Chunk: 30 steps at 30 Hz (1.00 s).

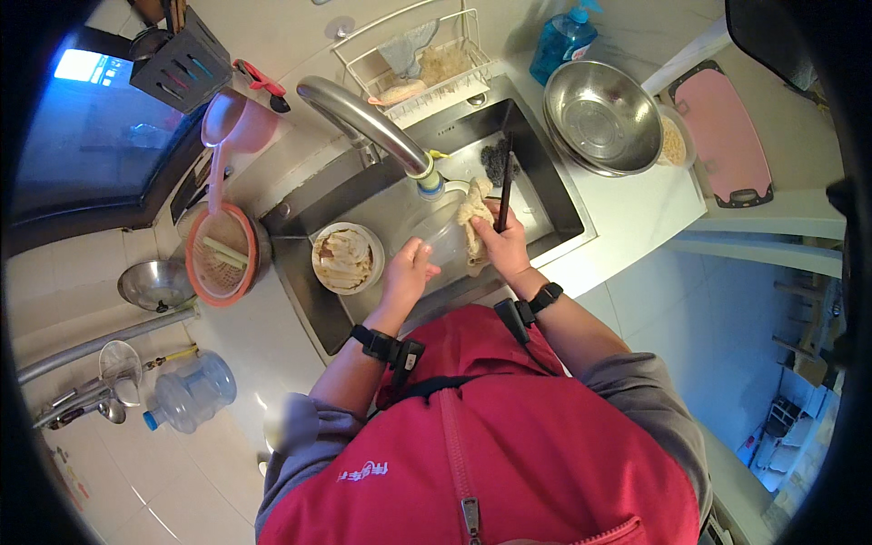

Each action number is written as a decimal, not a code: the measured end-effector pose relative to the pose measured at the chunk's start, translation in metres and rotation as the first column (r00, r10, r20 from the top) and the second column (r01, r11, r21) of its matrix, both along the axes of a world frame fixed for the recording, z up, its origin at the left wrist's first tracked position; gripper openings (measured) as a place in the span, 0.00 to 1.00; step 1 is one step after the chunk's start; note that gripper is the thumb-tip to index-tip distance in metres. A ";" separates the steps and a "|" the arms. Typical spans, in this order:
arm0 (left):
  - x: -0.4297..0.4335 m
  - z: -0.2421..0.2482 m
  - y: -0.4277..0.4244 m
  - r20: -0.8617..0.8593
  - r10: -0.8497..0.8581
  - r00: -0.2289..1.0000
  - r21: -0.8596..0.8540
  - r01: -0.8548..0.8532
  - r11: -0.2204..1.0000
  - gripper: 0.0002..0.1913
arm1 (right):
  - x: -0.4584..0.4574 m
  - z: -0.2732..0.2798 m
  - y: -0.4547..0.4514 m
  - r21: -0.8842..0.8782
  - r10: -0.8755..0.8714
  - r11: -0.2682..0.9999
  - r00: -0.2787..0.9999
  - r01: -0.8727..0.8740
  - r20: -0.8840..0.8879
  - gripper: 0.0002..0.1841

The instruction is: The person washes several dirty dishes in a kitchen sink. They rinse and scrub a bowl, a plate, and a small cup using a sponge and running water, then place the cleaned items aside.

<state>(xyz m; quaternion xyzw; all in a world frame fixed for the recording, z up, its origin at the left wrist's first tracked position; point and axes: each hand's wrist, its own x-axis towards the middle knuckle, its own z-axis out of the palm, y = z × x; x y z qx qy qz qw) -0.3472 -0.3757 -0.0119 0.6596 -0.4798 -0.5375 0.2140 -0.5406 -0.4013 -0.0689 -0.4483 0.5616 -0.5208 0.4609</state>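
Observation:
My right hand (505, 242) grips a crumpled beige cloth (473, 228) and a dark, slender pair of chopsticks (506, 187) over the steel sink (555, 197). To its left, my left hand (407, 269) hovers above the sink with its fingers partly curled. I see no object in it, though its palm is hidden. A white bowl (347, 259) with brown residue sits in the sink left of that hand. The curved steel faucet (381, 126) ends just above and between both hands. Something pale and translucent shows below the spout; I cannot tell what. Behind the chopsticks lies a dark scouring pad (496, 162).
Stacked steel basins (603, 116) stand right of the sink, near a blue pump bottle (564, 41) and a pink cutting board (725, 133). A wire rack (436, 88) is behind. On the left are a pink dipper (242, 122), an orange-rimmed strainer (221, 255) and a plastic water jug (194, 392).

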 end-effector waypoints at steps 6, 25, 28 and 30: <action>-0.004 -0.006 0.004 0.256 -0.284 0.924 -0.093 0.316 0.944 0.13 | -0.013 -0.022 -0.010 0.222 -0.038 0.974 0.999 0.037 -0.002 0.13; -0.004 -0.022 -0.015 -0.496 0.317 0.809 0.483 -0.046 0.874 0.16 | -0.030 0.007 -0.017 0.340 -0.109 0.934 0.994 0.106 -0.009 0.15; -0.006 -0.023 -0.015 -0.476 0.373 0.796 0.519 -0.088 0.850 0.15 | -0.005 0.007 -0.002 -0.065 0.023 0.997 0.978 -0.037 -0.208 0.13; -0.010 -0.022 -0.020 -0.441 0.374 0.816 0.520 -0.108 0.847 0.15 | 0.002 -0.003 -0.006 -0.226 -0.087 0.974 0.939 0.011 -0.333 0.14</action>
